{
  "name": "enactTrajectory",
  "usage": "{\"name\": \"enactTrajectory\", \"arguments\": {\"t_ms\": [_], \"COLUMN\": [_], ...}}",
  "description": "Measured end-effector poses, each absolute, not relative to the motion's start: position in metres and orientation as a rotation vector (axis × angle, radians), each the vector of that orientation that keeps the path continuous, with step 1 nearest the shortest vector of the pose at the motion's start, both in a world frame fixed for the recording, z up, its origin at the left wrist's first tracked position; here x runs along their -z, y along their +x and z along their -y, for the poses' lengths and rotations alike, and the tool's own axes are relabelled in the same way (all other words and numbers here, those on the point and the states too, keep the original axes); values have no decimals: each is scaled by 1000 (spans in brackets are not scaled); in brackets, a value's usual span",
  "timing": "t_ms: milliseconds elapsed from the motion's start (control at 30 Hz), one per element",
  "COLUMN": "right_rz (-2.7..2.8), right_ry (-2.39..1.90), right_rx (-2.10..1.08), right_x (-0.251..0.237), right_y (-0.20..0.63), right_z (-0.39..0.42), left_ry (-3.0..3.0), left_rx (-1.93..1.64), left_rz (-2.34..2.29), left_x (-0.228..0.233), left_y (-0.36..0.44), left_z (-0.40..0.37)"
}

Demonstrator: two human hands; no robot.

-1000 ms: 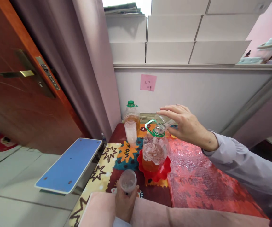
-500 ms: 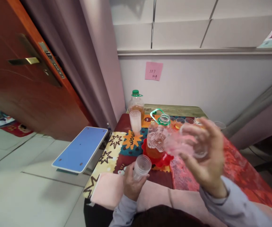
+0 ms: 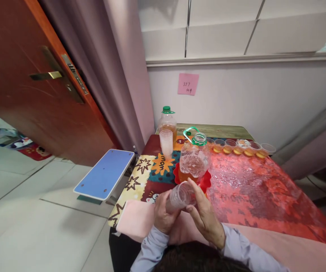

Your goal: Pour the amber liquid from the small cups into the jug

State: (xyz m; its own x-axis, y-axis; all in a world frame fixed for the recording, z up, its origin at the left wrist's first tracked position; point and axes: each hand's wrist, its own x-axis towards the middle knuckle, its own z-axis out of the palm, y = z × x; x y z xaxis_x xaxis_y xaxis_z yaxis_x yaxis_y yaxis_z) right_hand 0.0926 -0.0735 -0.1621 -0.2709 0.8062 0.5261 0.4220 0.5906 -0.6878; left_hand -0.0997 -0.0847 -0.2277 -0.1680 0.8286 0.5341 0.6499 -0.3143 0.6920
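My left hand [image 3: 163, 213] grips the lower part of a clear plastic cup [image 3: 179, 195], tilted toward the right, at the table's near edge. My right hand [image 3: 204, 217] touches the same cup at its rim side with thumb and fingers. Just beyond stands a large clear bottle [image 3: 193, 162] with a green neck ring and amber liquid, set on a red dish [image 3: 205, 181]. A stack of clear cups [image 3: 166, 142] stands further back, in front of a second bottle [image 3: 167, 121] with a green cap.
A row of several small cups [image 3: 238, 146] holding amber liquid lines the far table edge. The table has a colourful cloth [image 3: 244, 189] under plastic and a pink cloth [image 3: 134, 223] at the near edge. A blue folding stool [image 3: 104, 173] and a wooden door [image 3: 38, 90] stand left.
My right hand came back from over the large bottle, swept across the red cloth and now meets the cup. My left hand lifted and tilted the cup. The view shifted left and down.
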Motion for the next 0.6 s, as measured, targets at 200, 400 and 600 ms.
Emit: {"name": "enactTrajectory", "arguments": {"t_ms": [200,400,600], "right_rz": [1857,1986,1856], "right_ry": [-1012,-972,-1016], "right_rx": [-565,-486,-388], "right_x": [165,175,170], "right_y": [86,72,104], "right_z": [72,82,66], "left_ry": [1951,1829,1424], "left_rx": [-1491,-1424,-1440], "left_rz": [-1700,-1627,-1868], "left_x": [234,241,235], "left_y": [-99,-103,-105], "left_z": [84,83,73]}}
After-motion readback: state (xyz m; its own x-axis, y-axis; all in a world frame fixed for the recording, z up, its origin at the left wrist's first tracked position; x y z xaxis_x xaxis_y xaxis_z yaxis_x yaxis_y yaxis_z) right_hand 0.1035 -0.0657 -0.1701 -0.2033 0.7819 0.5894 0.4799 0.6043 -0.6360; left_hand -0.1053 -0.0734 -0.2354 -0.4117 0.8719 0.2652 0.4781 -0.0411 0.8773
